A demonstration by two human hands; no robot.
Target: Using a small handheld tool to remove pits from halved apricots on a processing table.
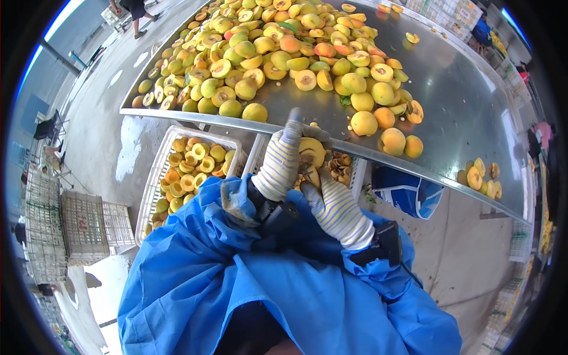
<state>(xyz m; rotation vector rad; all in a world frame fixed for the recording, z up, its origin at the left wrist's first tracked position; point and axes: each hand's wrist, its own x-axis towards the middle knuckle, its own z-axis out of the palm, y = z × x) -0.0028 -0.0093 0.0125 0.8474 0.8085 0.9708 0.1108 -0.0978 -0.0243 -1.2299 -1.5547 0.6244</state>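
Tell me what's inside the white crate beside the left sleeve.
Yellow fruit, including hollow halves, lies in the white crate; the left sleeve covers part, and what's under the top layer is hidden.

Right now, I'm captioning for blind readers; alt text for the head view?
Gloved left hand and right hand hold a cut yellow peach at a metal table heaped with whole and halved peaches; a white crate of peach halves sits at left.

We are seeing knit-cloth gloves (279,165) beside a smooth, glossy metal table (441,106) and a matt plastic crate (154,183) below it.
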